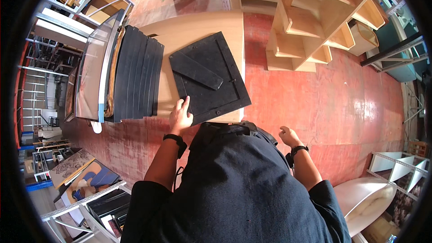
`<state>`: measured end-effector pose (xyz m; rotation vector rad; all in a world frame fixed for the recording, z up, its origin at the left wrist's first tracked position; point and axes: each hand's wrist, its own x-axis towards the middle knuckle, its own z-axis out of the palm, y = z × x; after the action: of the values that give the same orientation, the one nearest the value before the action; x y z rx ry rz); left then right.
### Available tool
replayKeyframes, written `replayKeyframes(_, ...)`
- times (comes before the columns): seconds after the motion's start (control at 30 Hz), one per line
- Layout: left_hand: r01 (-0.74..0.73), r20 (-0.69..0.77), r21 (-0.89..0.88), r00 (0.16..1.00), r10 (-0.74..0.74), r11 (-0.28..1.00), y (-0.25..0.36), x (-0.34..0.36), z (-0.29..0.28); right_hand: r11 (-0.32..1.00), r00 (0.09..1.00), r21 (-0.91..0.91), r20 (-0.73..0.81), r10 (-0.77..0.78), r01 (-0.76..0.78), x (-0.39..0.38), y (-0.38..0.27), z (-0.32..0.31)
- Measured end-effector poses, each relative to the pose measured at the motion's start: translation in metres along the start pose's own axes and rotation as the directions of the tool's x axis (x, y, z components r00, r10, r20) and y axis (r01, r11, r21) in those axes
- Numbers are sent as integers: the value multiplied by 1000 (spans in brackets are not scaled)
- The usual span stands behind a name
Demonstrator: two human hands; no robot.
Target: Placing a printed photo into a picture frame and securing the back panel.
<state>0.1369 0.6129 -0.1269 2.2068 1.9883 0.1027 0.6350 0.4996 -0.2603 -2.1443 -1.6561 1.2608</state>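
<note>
A black picture frame (209, 74) lies back side up on a light wooden table (193, 23), its hinged easel leg folded flat and slanting across the back board. My left hand (181, 118) grips the frame's near left edge, with the fingertips at the rim. Off the table's near right corner, my right hand (290, 137) hangs beside my body with its fingers curled in. Nothing shows in it. To the left of the frame stands a row of black frames (135, 72) on edge, close together. Leaning at the row's left end is a glazed picture frame (94, 69).
A light wooden shelf unit (310, 27) stands on the reddish floor (324, 103) at the far right. Metal racks (33, 85) with stored things line the left side. Near left, a metal rack (85, 202) holds more frames; a rounded white object (364, 202) sits near right.
</note>
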Motion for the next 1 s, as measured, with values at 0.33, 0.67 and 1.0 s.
replayKeyframes(0.33, 61, -40, -167, 997, -69, 984, -8, 12, -2, 1000, 999, 1, 37, -1, 1, 11, -32, -1)
replayKeyframes(0.67, 279, 77, -668, 948, -309, 690, -31, 121, -12, 998, 998, 16, 16, 67, -68, -10, -48, -20)
replayKeyframes(1.0, 358, 306, -934, 815, -493, 13, -71, 186, -1, 978, 980, 53, 4, 201, -201, -47, -82, -29)
